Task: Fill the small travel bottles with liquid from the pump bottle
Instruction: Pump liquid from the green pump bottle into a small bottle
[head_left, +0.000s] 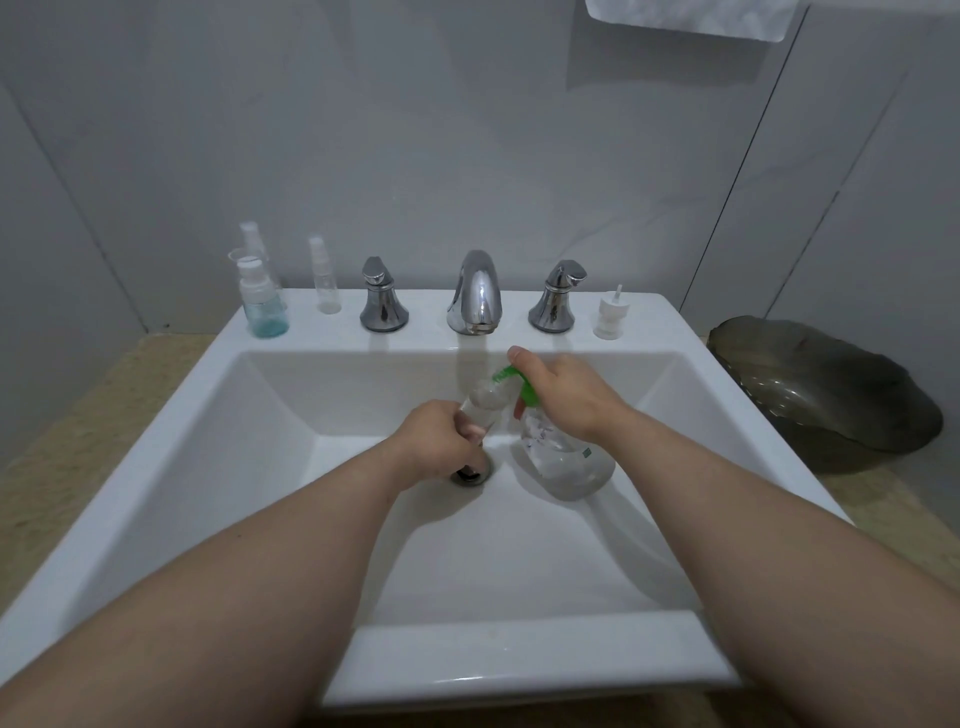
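- While held over the glossy white sink (260, 395), the clear plastic travel bottle (483, 402) tilts, its long axis slanting up-right and its mouth at the green pump head (522, 387).
- Left hand (441, 441) curls round its base.
- Right hand (566, 395) grips the top of the clear, rounded pump bottle (566, 462), low in the basin.

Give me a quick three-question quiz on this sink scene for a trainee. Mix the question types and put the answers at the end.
1. True or false: the left hand holds the small clear travel bottle over the basin of the sink.
2. What does the right hand grip? A. the faucet spout. B. the green top of the pump bottle. C. the loose white cap on the ledge.
3. Fill in the blank: the capped bottle at the left end of the ledge holds ____ liquid.

Key: 1 true; 2 B; 3 blue.
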